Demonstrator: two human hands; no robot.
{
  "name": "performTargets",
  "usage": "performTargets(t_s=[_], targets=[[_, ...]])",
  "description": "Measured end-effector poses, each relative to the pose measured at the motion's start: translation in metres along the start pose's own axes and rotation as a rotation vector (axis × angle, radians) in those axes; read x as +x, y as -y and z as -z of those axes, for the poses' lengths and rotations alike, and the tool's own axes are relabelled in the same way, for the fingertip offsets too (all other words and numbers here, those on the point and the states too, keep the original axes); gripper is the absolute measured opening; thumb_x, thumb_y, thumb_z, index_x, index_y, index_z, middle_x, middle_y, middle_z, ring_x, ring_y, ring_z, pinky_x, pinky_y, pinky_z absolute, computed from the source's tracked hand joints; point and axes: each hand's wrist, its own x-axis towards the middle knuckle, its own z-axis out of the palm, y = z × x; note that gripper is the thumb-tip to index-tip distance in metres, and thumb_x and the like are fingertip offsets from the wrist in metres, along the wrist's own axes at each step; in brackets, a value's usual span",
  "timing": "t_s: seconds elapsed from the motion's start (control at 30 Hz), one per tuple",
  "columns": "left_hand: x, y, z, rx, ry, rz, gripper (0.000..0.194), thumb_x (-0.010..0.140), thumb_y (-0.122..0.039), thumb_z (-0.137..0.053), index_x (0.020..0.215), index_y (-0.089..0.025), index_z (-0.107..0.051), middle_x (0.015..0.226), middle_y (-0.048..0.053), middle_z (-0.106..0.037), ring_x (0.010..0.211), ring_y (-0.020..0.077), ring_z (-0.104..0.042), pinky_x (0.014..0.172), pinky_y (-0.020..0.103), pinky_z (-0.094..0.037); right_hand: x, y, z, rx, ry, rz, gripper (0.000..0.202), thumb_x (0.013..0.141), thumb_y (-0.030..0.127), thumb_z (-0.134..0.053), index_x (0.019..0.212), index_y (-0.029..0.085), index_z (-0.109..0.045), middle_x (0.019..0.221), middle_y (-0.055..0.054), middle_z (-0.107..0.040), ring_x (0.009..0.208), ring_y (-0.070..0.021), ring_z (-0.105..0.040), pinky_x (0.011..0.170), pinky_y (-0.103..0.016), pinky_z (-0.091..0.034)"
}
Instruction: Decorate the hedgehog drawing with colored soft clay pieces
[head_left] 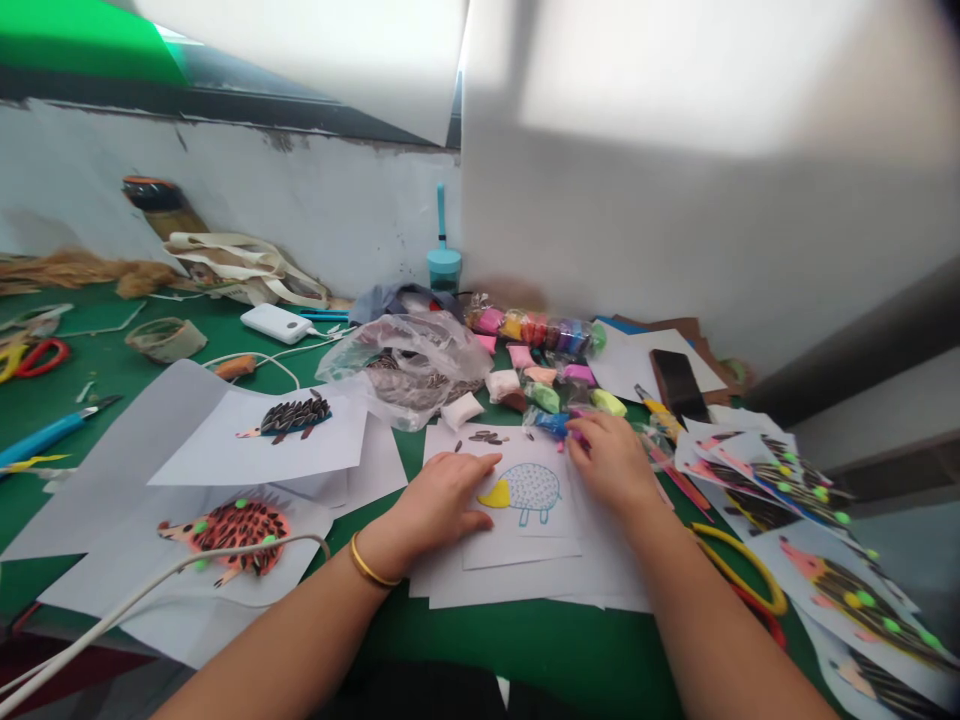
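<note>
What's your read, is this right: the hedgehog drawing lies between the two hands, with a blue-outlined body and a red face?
Not quite: the head view shows a yellow face, not red. The hedgehog drawing does lie between the left hand and the right hand, with a blue-outlined body.

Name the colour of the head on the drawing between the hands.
The drawn head is yellow; the head camera's view shows it best.

Rests the left hand (448, 500), fingers and thumb apart, on white paper (450, 585) beside a drawn hedgehog (534, 490) with a yellow face. Has the right hand (611, 460) close to a blue packet (550, 424). Keeps seed-covered hedgehog pictures (296, 415) on both sides, a plastic bag (420, 345) beyond.
</note>
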Motion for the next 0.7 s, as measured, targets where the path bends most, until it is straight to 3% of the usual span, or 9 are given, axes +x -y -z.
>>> performTargets(t_s=[0.1,0.23,0.43,0.57,0.7], targets=[[0.001,0.0,0.001,-0.008,-0.006,-0.006,0.075,0.072,-0.033,-0.081,0.139,-0.023,-0.048,0.123,0.01,-0.066,0.113,0.0311,-0.06,0.1,0.047,-0.044,0.002,-0.001,-0.007,-0.06,-0.014,-0.016,0.033,0.088,0.028,-0.058,0.119,0.021,-0.068,0.117,-0.011,-0.065,0.108,-0.0293,-0.053,0.089,-0.043,-0.045],[0.002,-0.001,0.002,-0.02,-0.024,-0.008,0.071,0.074,-0.033,-0.08,0.137,-0.022,-0.05,0.121,0.009,-0.067,0.112,0.0303,-0.061,0.1,0.047,-0.044,0.002,0.004,-0.013,-0.067,0.005,-0.006,0.032,0.09,0.029,-0.056,0.118,0.022,-0.069,0.114,-0.01,-0.066,0.106,-0.0281,-0.053,0.088,-0.042,-0.044],[0.004,0.002,-0.001,-0.029,-0.049,-0.043,0.051,0.083,-0.032,-0.072,0.13,-0.019,-0.056,0.118,0.01,-0.069,0.109,0.0284,-0.063,0.097,0.045,-0.046,0.008,-0.006,0.008,-0.088,-0.035,-0.121,0.034,0.094,0.033,-0.049,0.118,0.021,-0.069,0.114,-0.01,-0.066,0.105,-0.0275,-0.054,0.089,-0.041,-0.043],[0.006,0.005,-0.006,-0.028,-0.096,-0.066,0.039,0.088,-0.029,-0.064,0.125,-0.017,-0.06,0.112,0.01,-0.07,0.107,0.0271,-0.063,0.096,0.045,-0.047,0.032,-0.013,0.022,-0.225,-0.011,-0.21,0.036,0.092,0.042,-0.051,0.108,0.019,-0.074,0.108,-0.014,-0.067,0.101,-0.0311,-0.054,0.086,-0.046,-0.04],[0.008,0.006,-0.007,-0.019,-0.108,-0.086,0.034,0.089,-0.028,-0.061,0.121,-0.017,-0.062,0.107,0.01,-0.071,0.101,0.0256,-0.064,0.094,0.044,-0.048,0.07,-0.019,0.018,-0.303,0.032,-0.286,0.043,0.089,0.052,-0.052,0.094,0.018,-0.078,0.105,-0.02,-0.065,0.108,-0.0364,-0.051,0.088,-0.052,-0.035]])
